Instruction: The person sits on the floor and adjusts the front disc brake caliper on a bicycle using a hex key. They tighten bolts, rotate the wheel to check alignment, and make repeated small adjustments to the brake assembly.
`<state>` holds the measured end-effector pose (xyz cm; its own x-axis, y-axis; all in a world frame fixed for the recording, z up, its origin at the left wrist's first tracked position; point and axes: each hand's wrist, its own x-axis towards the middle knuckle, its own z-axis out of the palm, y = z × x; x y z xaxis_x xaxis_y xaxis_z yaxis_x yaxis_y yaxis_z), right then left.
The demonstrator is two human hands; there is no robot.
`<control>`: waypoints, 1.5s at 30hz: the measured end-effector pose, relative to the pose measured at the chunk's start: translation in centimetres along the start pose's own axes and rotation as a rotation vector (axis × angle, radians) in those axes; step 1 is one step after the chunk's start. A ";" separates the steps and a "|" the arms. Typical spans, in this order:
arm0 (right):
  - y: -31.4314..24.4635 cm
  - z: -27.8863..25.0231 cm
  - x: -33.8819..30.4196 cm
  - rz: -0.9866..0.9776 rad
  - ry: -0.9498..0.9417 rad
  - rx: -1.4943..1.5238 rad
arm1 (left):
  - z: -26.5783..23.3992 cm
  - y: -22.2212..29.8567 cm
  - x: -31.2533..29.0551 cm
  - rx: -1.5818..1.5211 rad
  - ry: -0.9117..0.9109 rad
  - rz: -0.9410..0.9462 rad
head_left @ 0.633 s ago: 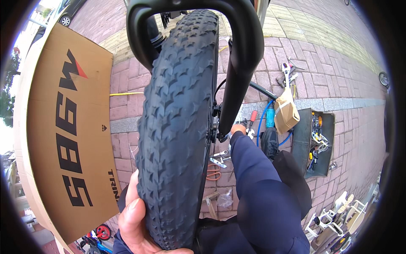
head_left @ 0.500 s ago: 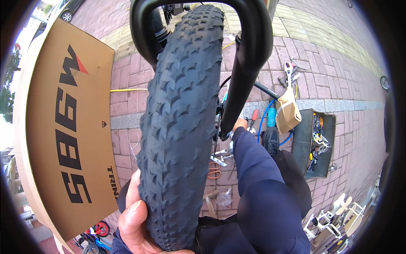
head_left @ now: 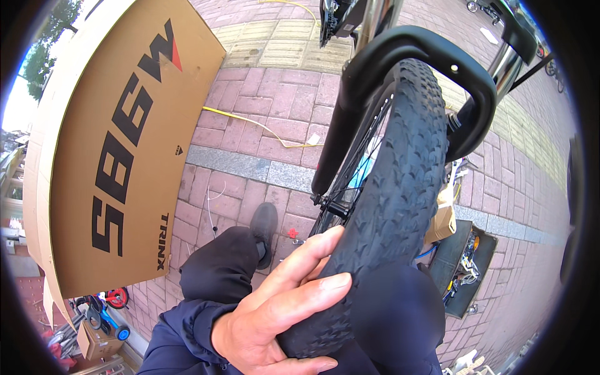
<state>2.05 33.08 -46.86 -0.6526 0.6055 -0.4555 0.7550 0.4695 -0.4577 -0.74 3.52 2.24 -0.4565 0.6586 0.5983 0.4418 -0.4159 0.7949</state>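
A bicycle front wheel with a knobbly black tyre (head_left: 390, 181) stands tilted before me, its top leaning right. It sits in a black fork (head_left: 431, 40) whose arch bridges the tyre, and its hub and spokes show on the left side. Low on the tyre, my left hand (head_left: 262, 319) grips it with the fingers apart, resting on the side and tread. My right arm, in a dark blue sleeve (head_left: 400, 312), passes behind the tyre's lower right. My right hand is hidden behind the wheel.
A large cardboard box (head_left: 134, 156) stands at the left. On the right an open dark toolbox (head_left: 462, 275) holds several tools, near a brown package (head_left: 444, 222). A yellow strap (head_left: 250, 122) lies on the brick paving. My shoe (head_left: 264, 234) stands left of the wheel.
The wheel and fork have shifted right in view and now lean right, with the hub's left side exposed. My left hand has come further over the tread. My right hand has gone out of sight.
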 end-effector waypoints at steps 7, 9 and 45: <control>1.9 -0.6 1.2 -0.007 0.031 0.036 | 0.0 2.0 0.6 0.036 -0.025 -0.116; 2.5 -1.2 1.6 -0.038 0.051 0.072 | -0.2 2.0 1.2 0.095 -0.059 -0.121; -21.0 -34.1 -27.8 -0.304 0.087 1.472 | -3.0 -31.5 5.5 -0.384 -0.601 -1.231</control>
<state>6.54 28.28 1.43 -0.7228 0.6661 -0.1839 -0.1751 -0.4339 -0.8838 -19.49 18.34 -19.26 0.0460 0.8406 -0.5397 -0.2683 0.5308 0.8039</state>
